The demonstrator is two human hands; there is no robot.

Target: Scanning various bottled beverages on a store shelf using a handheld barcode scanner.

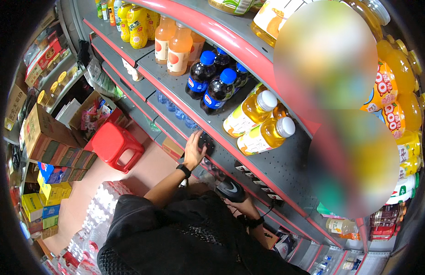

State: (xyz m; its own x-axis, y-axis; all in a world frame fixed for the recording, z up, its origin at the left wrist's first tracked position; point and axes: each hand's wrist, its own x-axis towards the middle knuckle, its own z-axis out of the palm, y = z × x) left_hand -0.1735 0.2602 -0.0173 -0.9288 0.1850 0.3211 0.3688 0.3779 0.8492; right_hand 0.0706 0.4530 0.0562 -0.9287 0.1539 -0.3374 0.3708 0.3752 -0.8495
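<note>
My left hand (194, 149) reaches to the edge of a lower shelf, fingers and thumb around a small dark object (206, 142), whose kind I cannot make out. Lower down, my right hand (245, 206) is beside a black item with a white swoosh (230, 190); its fingers are partly hidden, so whether it grips anything is unclear. Above the hands, cola bottles with blue caps (217, 91) stand on a perforated grey shelf (281, 172). Yellow drink bottles with white caps (264, 135) stand to their right. Dark rounded items (212, 168) lie just below my left hand.
A red plastic stool (117, 146) stands on the floor at left, near stacked cardboard cartons (47, 134). Shrink-wrapped bottle packs (102, 206) lie beside me. Peach-coloured drink bottles (179, 51) occupy the shelf's far end. A red-edged upper shelf (233, 31) overhangs.
</note>
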